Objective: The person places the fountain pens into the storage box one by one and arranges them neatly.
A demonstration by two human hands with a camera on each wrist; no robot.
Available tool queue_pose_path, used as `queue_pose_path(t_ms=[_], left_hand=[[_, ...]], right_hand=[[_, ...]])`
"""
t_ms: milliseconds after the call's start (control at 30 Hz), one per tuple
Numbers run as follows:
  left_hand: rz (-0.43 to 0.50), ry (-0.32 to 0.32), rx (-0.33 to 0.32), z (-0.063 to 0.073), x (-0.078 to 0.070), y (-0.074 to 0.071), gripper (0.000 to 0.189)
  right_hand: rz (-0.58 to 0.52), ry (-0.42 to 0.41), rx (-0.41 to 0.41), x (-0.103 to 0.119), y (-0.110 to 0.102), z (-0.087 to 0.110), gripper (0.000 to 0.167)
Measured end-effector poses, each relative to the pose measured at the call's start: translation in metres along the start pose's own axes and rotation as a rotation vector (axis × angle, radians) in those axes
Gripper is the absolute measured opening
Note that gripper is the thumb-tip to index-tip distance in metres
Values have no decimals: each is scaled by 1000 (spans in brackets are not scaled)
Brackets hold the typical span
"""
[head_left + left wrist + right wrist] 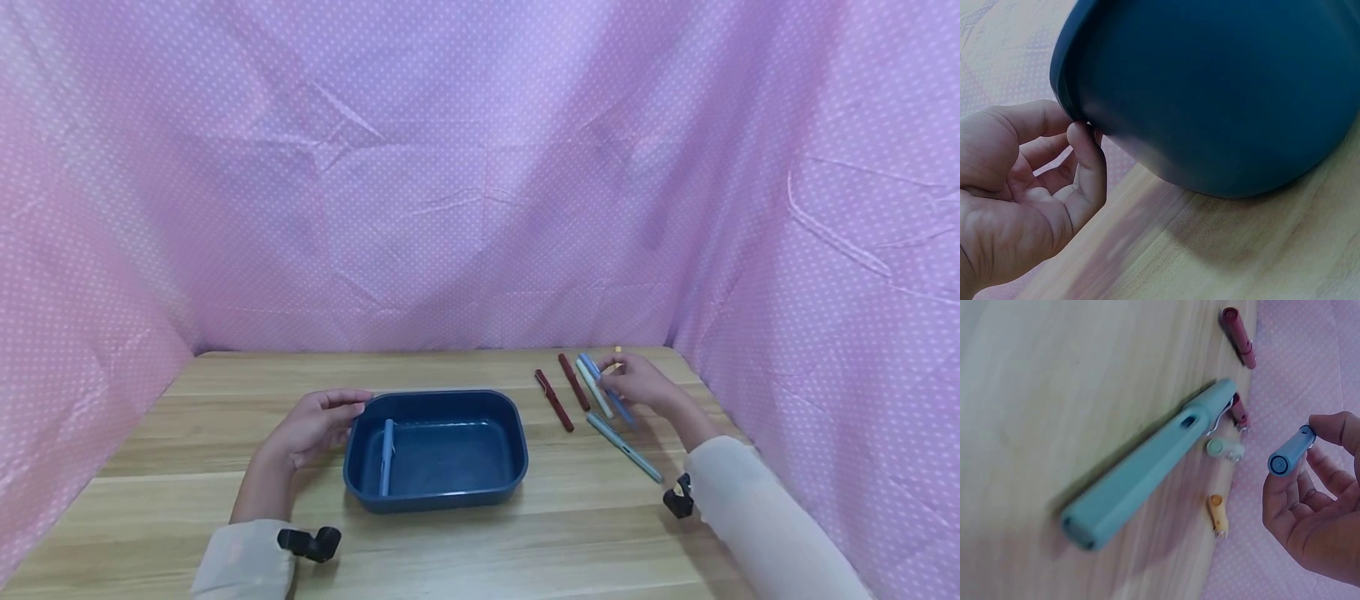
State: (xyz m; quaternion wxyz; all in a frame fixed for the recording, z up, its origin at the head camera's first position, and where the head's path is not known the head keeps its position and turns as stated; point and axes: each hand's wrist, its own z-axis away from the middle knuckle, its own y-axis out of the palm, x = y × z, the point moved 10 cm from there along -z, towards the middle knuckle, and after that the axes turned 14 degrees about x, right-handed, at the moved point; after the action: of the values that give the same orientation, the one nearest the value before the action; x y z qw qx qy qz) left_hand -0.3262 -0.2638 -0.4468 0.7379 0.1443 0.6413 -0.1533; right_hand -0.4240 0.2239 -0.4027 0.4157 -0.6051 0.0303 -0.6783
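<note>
My left hand [318, 429] pinches the rim of a dark blue rectangular box [435, 502] at its far left corner. In the left wrist view, thumb and fingertips meet at the box wall [1222, 106]. A light blue pen [387, 458] lies inside along the box's left side. At the right, my right hand [641, 383] holds a blue pen [1288, 455] between thumb and fingers, above the table in the right wrist view. Near this hand lie a pale green pen [592, 387], a teal pen [624, 447] and a yellow pen [617, 351], partly hidden by the hand.
Two dark red pens, one nearer the box [553, 400] and one farther back [573, 382], lie between the box and the right hand. The wooden table [420, 558] ends at a pink dotted cloth [450, 208], which hangs behind and on both sides.
</note>
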Motion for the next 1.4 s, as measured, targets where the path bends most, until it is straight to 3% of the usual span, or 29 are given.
queue_pose_path(t_ms=[267,633,1000,1400], left_hand=[[-11,-6,-8,0,-1,-1,37],[-7,-6,-10,0,2,-1,37],[-7,-8,-3,0,0,1,40],[-28,-11,-9,2,0,1,37]], right_hand=[[12,-10,6,17,7,-9,40],[-26,-28,24,38,23,-19,35],[-19,-72,44,62,40,-23,29],[-22,-83,70,85,61,-26,33]])
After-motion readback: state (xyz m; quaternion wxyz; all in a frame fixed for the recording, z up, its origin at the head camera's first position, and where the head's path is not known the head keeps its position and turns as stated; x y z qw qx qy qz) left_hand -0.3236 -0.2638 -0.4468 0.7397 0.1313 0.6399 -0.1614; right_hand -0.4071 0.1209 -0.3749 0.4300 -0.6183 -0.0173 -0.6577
